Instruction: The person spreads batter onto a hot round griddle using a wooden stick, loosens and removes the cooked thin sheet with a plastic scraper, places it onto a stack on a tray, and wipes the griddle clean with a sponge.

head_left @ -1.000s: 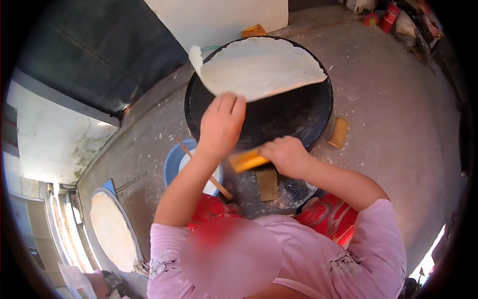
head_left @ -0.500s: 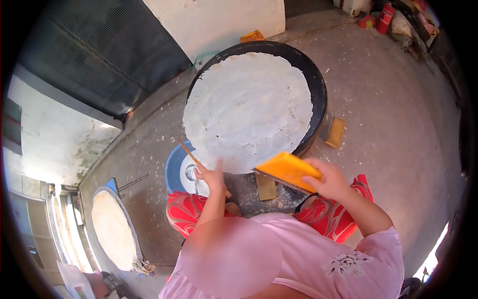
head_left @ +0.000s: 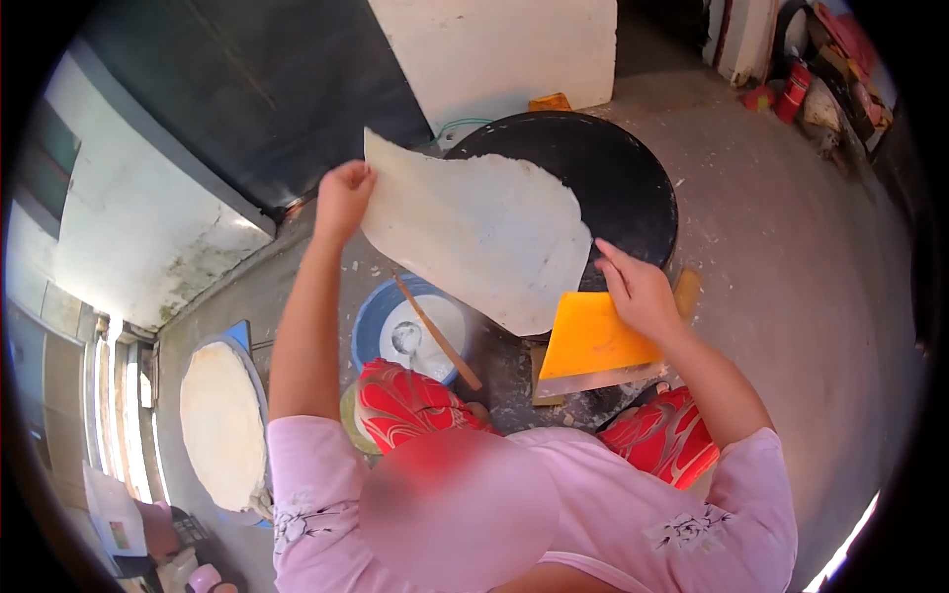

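A large thin pancake point(head_left: 484, 222) is lifted off the round black griddle point(head_left: 623, 168) and hangs partly over its near left side. My left hand point(head_left: 346, 193) pinches the pancake's left edge and holds it raised. In my right hand point(head_left: 638, 287) is a yellow scraper point(head_left: 593, 336), its blade pointing back toward me. The right fingertips are at the pancake's right edge; whether they grip it too I cannot tell. Across the blue bucket point(head_left: 368, 326) of white batter point(head_left: 440, 316) lies a wooden stick point(head_left: 435, 331), and a ladle point(head_left: 406, 339) rests in the batter.
On the left, a stack of finished-looking pancakes point(head_left: 222, 425) lies on a round board. A yellow block point(head_left: 687, 292) sits on the floor right of the griddle, and an orange one point(head_left: 550, 102) behind it. A red cylinder point(head_left: 794, 91) stands among clutter at the far right.
The pancake lay flat over the griddle; now it is lifted and shifted left, baring black surface. My left hand let go of the wooden stick and took the pancake's edge. The scraper turned downward.
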`<action>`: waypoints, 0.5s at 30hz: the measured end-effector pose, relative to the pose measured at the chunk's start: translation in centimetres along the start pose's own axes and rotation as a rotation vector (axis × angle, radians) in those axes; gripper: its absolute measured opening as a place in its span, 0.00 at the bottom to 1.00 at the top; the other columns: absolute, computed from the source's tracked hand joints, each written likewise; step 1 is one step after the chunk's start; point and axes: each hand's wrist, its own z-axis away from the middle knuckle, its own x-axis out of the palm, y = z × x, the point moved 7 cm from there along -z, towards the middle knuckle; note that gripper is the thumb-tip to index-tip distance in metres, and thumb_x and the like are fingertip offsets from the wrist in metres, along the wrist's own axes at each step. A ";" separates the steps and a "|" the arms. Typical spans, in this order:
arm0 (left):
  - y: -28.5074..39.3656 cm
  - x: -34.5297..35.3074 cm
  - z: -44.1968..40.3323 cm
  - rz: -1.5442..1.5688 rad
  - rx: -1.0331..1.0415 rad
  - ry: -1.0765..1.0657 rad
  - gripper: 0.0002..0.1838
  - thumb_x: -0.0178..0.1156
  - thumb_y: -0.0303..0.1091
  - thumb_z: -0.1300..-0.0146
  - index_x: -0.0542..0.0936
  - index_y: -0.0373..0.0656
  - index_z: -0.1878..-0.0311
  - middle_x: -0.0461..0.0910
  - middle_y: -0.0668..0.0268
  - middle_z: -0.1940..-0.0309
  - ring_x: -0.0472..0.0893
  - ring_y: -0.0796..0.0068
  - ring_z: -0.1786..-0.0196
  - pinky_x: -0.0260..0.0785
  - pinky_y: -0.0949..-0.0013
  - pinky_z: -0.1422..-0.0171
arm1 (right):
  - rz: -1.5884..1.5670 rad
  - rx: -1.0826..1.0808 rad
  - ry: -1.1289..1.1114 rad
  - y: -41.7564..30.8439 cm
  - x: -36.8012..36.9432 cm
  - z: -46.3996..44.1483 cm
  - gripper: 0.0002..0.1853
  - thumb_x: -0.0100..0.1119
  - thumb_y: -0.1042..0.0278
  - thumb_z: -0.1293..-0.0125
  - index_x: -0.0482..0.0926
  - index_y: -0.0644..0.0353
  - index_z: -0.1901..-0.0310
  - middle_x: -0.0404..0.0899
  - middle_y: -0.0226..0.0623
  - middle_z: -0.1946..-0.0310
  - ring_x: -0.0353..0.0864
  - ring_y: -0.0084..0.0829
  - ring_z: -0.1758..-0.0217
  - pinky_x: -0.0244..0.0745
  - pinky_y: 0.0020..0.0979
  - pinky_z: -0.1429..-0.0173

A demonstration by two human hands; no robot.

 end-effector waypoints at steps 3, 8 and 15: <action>7.8 -6.0 0.1 0.051 0.139 -0.016 0.04 0.55 0.26 0.40 0.76 0.37 0.63 0.74 0.76 0.74 0.69 0.91 0.71 0.62 0.83 0.66 | -0.093 0.039 -0.016 -3.0 0.9 -5.4 0.27 0.59 0.64 0.45 0.67 0.52 0.42 0.76 0.44 0.53 0.77 0.42 0.55 0.71 0.33 0.52; 15.4 -14.8 5.5 -0.212 0.363 0.040 0.02 0.54 0.24 0.40 0.75 0.36 0.66 0.68 0.76 0.77 0.66 0.88 0.72 0.59 0.83 0.67 | 0.013 -0.165 0.198 -9.9 1.7 -15.3 0.41 0.65 0.59 0.51 0.56 0.54 0.36 0.68 0.51 0.45 0.70 0.46 0.46 0.66 0.36 0.44; 4.5 -24.5 9.8 -0.258 0.042 0.241 0.04 0.55 0.25 0.43 0.77 0.36 0.65 0.72 0.73 0.77 0.68 0.85 0.72 0.61 0.80 0.67 | -0.001 -0.458 0.155 -19.4 9.5 -21.8 0.12 0.57 0.66 0.45 0.78 0.50 0.57 0.75 0.39 0.53 0.74 0.42 0.52 0.69 0.36 0.49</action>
